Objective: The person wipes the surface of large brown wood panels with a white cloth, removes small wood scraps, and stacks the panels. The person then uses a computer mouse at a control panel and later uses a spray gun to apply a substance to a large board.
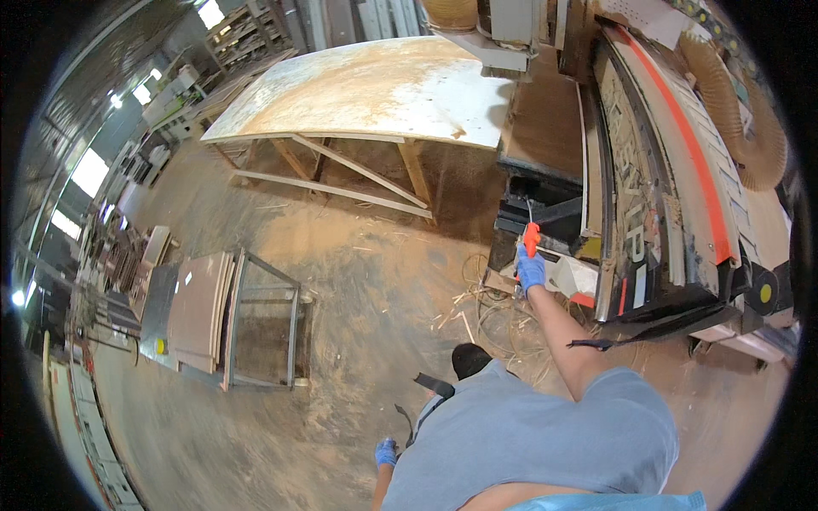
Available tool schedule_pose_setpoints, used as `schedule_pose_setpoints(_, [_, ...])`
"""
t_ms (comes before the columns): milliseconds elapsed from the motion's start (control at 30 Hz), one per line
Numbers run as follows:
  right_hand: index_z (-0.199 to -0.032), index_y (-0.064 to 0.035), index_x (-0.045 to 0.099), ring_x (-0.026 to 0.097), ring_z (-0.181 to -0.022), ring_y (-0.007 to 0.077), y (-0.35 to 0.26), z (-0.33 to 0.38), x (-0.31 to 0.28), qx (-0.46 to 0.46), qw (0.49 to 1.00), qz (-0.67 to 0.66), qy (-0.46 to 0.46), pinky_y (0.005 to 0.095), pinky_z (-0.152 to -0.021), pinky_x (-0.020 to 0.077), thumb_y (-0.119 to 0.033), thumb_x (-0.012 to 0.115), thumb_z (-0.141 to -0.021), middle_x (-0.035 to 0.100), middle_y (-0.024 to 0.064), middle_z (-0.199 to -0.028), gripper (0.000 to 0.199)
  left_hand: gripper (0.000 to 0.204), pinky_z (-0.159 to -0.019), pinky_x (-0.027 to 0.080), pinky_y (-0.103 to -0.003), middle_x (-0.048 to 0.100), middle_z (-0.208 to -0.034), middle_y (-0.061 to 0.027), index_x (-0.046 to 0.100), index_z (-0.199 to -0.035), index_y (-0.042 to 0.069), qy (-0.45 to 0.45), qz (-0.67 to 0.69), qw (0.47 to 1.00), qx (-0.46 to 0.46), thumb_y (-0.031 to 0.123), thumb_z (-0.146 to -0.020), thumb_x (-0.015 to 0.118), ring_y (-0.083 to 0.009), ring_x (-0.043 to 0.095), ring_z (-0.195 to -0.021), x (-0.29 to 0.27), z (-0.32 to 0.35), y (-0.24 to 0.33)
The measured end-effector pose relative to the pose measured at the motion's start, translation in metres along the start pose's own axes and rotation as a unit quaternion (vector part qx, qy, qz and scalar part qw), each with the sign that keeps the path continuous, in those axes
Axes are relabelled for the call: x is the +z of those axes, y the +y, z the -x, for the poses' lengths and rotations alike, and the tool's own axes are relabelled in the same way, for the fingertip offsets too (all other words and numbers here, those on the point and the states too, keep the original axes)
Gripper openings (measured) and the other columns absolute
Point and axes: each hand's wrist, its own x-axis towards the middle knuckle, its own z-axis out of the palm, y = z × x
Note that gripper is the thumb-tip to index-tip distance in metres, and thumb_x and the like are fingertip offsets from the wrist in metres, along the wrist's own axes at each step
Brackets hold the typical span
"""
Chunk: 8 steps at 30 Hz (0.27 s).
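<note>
My right hand (530, 269), in a blue glove, is closed round the handle of an orange air blow gun (532, 239). The gun's thin metal nozzle points away from me, toward a dark recess in the machine's frame (532, 198). My right arm reaches forward along the machine's near side. My left hand (386, 451), also in a blue glove, hangs low at my side, away from the machine. No object shows in it, and its fingers are too small to make out.
A large white table (358, 94) dusted with sawdust stands ahead. The long machine bed (630, 170) runs along my right. Coiled hose (503, 328) and wood offcuts lie on the floor near my feet. Brown panels (200, 311) lean on a metal rack (294, 336) at left.
</note>
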Motion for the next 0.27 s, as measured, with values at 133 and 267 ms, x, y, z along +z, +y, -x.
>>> schedule_pose_setpoints(133, [-0.075,-0.0081,0.055,0.051,-0.045,0.0160,-0.027,-0.016,0.039,0.009,0.999,-0.042,0.014,0.0328,-0.042,0.0411,-0.046,0.062,-0.083,0.051,0.0021,-0.055,0.039,0.021,-0.056,0.048,-0.042,0.062,-0.088,-0.0074,0.057,-0.097,0.010,-0.016,-0.005,0.999,-0.051,0.028,-0.087,0.056,-0.0223,0.058,-0.076,-0.020,-0.031,0.065])
schedule_pose_setpoints(267, [-0.081,-0.0109,0.056,0.050,-0.048,0.0148,-0.046,-0.076,0.073,-0.005,0.994,-0.105,0.036,0.0318,-0.047,0.0401,-0.045,0.063,-0.084,0.054,0.0031,-0.056,0.034,0.027,-0.061,0.047,-0.048,0.061,-0.094,-0.0094,0.056,-0.101,0.011,-0.074,-0.017,0.997,0.012,0.032,-0.086,0.058,-0.0225,0.058,-0.082,-0.011,-0.083,0.119])
